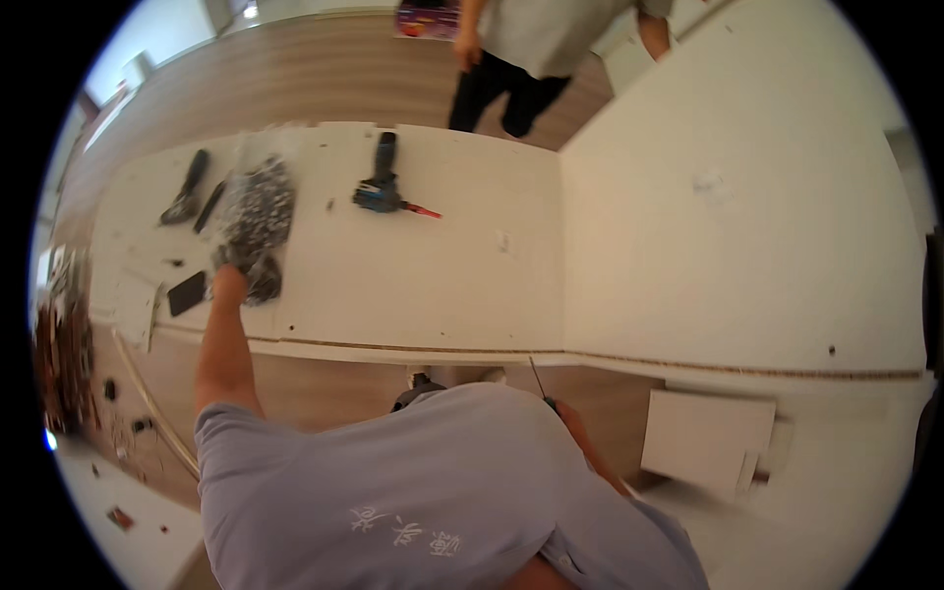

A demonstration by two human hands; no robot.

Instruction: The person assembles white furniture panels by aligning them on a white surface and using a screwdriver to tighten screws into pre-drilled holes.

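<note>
My left hand (pixel 230 283) reaches to the near end of a clear plastic bag (pixel 260 208) full of small grey metal fittings. Its fingers are blurred against the bag, so their grip cannot be made out. Low at my right side, my right hand (pixel 573 423) is closed round the dark handle of a screwdriver (pixel 538 379); its thin shaft points up toward the panel's front edge. A dark flat rectangular object (pixel 187 293) lies just left of my left hand.
On the white panel (pixel 442 285) lie a cordless drill (pixel 382 182) with a red bit and another dark-handled tool (pixel 187 192). A tall white panel (pixel 737 197) stands at the right. Across from me stands another person (pixel 551 39). White boards (pixel 708 433) lie low right.
</note>
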